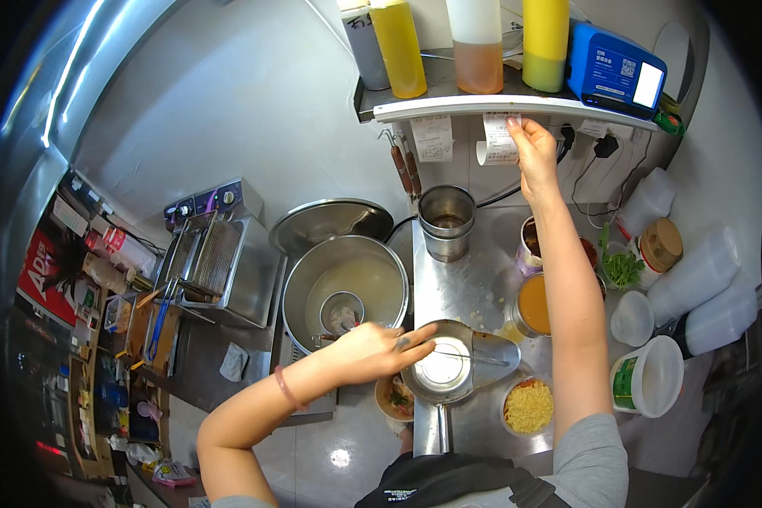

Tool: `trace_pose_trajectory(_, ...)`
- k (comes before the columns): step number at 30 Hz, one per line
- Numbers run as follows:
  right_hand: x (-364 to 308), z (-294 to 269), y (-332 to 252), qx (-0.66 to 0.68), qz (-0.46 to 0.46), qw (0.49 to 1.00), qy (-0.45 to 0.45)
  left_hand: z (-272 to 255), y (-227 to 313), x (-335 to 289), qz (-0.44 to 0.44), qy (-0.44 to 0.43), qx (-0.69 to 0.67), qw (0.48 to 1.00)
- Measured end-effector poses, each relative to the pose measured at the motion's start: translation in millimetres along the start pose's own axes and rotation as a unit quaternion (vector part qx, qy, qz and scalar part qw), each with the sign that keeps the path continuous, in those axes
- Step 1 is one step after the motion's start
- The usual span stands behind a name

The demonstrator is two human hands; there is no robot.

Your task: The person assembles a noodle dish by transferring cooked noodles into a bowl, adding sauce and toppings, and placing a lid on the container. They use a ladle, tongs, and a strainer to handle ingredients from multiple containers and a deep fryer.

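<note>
Head view: curling paper slip (499, 140) just below the white rail (516, 105), pinched between the right hand's (533, 157) thumb and fingers — perhaps to steady it. Another slip (433, 138) hangs alongside, at eye-catching height. Left hand (388, 349), fingers partly extended, overlaps the steel pan's (427, 385) rim — any grip is unclear. Stockpot (297, 284) sits just left, presumably for easy reach.

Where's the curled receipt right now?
Head view, upper right of centre: in the right hand, just under the white shelf edge and right of another paper slip.
</note>
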State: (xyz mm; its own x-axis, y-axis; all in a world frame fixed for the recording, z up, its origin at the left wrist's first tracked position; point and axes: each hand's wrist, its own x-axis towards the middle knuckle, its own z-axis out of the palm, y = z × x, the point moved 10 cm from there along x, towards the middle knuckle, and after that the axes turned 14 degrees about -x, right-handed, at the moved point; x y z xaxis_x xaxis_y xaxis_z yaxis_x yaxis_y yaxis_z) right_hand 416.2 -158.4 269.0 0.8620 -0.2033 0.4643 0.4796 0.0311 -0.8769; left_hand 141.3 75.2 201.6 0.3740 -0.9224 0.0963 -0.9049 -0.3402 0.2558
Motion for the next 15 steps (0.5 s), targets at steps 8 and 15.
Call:
trace_pose_trajectory(8,-10.9,-10.7,-7.0,-0.011,-0.018,0.997,0.079,-8.9,-9.6,-121.5,-0.161,0.084,-0.036,0.983)
trace_pose_trajectory(15,-113.6,4.2,33.1,-0.094,-0.038,0.97,0.223,-75.6,-83.1,-240.8,-0.268,0.209,0.001,0.941)
